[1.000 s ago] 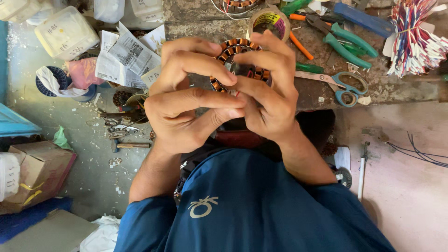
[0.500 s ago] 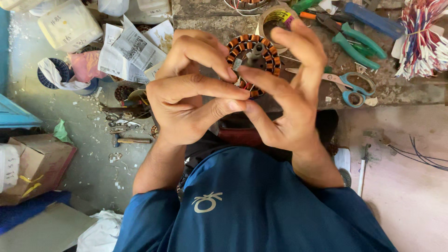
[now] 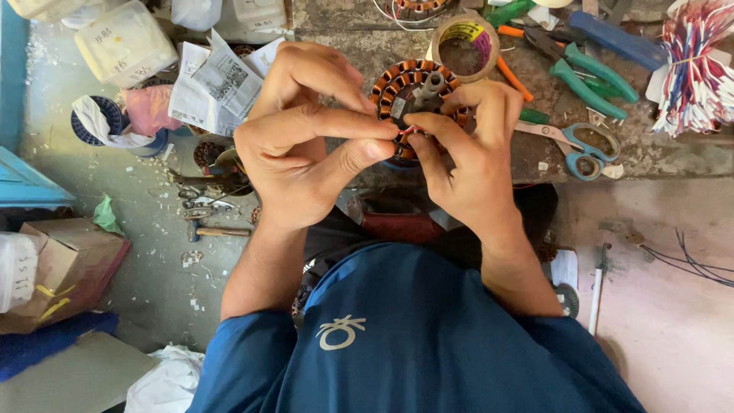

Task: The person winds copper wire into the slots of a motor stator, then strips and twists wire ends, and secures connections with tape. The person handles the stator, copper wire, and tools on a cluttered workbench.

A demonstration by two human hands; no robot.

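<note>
Seemingly near done: your left hand [image 3: 306,145] and right hand [image 3: 466,145] both pinch the wound stator [image 3: 409,88] above the bench edge [image 3: 657,157], copper coils filling every visible slot, fingertips [image 3: 417,128] gripping a small red lead not yet tucked.

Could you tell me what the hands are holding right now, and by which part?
Both the left hand and the right hand hold a copper-wound stator by its near rim.

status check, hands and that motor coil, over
Left hand and right hand both grip the copper-wound motor coil, fingertips pinching at its near edge. Scissors beside, nothing blocking.
</note>
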